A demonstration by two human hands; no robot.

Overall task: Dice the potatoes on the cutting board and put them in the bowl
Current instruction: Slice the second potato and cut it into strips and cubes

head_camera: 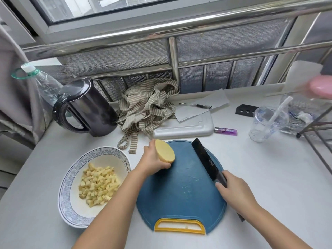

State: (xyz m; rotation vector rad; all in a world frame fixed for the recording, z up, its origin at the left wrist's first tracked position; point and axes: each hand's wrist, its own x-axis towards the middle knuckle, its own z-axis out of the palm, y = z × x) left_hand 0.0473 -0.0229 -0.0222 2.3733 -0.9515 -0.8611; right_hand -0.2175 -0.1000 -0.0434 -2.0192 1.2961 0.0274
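Observation:
My left hand [152, 159] grips a halved yellow potato [165, 150] at the far left edge of the blue cutting board [181, 193], its cut face turned toward me. My right hand [233, 191] holds the handle of a black cleaver [205, 159], whose blade lies slanted over the board's right side. To the left of the board stands a white bowl [71, 177] with a blue patterned rim, holding several potato dice [98, 186]. The board's middle is bare apart from small crumbs.
Behind the board lie a white tray [183, 128], a striped cloth [147, 106], a pen [195, 105] on paper and a purple lighter [225, 131]. A black kettle [86, 108] stands far left. A clear plastic cup [265, 124] and a metal rack leg [316, 146] stand at the right.

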